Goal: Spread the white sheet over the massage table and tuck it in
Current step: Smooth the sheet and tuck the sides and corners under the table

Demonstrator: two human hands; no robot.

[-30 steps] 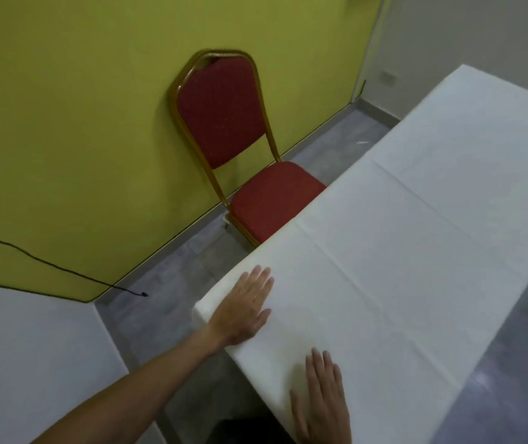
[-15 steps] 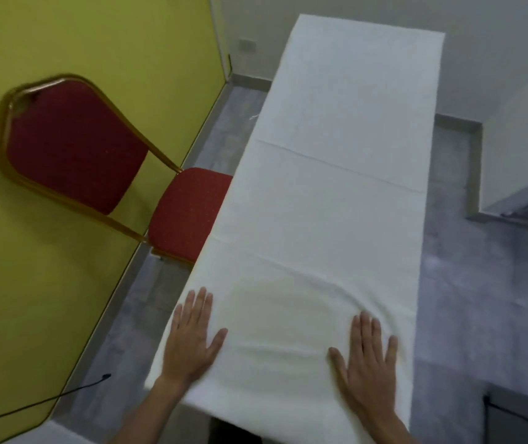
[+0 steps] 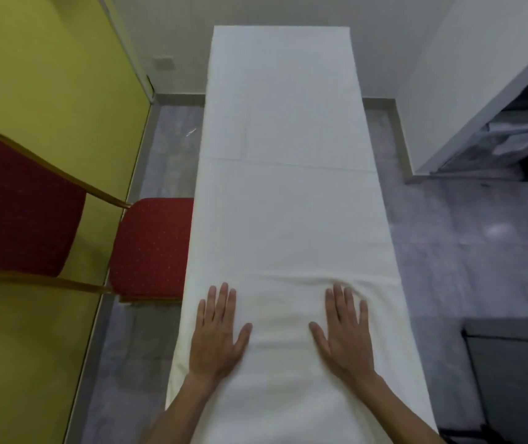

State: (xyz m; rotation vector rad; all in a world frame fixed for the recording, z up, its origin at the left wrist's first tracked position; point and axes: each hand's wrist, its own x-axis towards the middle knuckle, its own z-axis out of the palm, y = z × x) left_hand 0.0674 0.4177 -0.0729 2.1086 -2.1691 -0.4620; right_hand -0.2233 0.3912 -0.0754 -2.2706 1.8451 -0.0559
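Head view: white sheet (image 3: pixel 288 203) lies spread over the whole table top, hanging a bit past both long edges. Low ridge of cloth runs across it just ahead of the fingertips. L hand (image 3: pixel 216 334) and R hand (image 3: pixel 344 331) both lie flat, palms down, fingers straight & slightly spread, pressing the near end, gripping nothing. Red chair (image 3: pixel 150 248) stands just left of the table (seat touching the sheet edge, or nearly), by the yellow wall (image 3: pixel 48 75).
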